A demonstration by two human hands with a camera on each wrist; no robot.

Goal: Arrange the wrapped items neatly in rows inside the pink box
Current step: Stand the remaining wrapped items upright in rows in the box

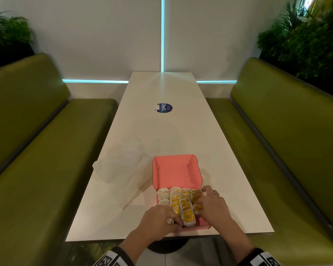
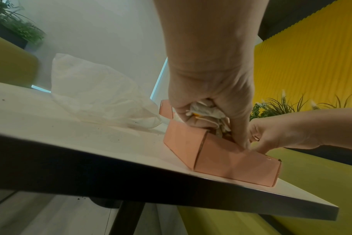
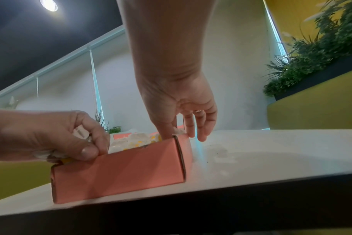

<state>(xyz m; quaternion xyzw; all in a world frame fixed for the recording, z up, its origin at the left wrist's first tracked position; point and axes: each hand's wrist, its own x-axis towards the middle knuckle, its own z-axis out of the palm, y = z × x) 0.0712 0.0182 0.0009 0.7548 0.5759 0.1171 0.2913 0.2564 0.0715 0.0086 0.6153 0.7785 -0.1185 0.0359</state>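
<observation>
Four rows of wrapped items (image 1: 181,202) fill the pink box (image 1: 175,171) at the white table's (image 1: 161,135) near edge. Left hand (image 1: 160,217) clutches several packets at the near-left corner; right hand (image 1: 213,204), fingers loosely extended, straddles the right wall. Crumpled clear plastic bag (image 1: 121,166) lies left. Round sticker (image 1: 164,108) reads "ClayG". Green benches (image 1: 37,150) flank.

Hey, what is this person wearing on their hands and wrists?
Both forearms are bare. Each wrist carries a black band with black-and-white square-patterned markers. The left hand wears a chunky pale ring; the right hand wears a thin band ring.
</observation>
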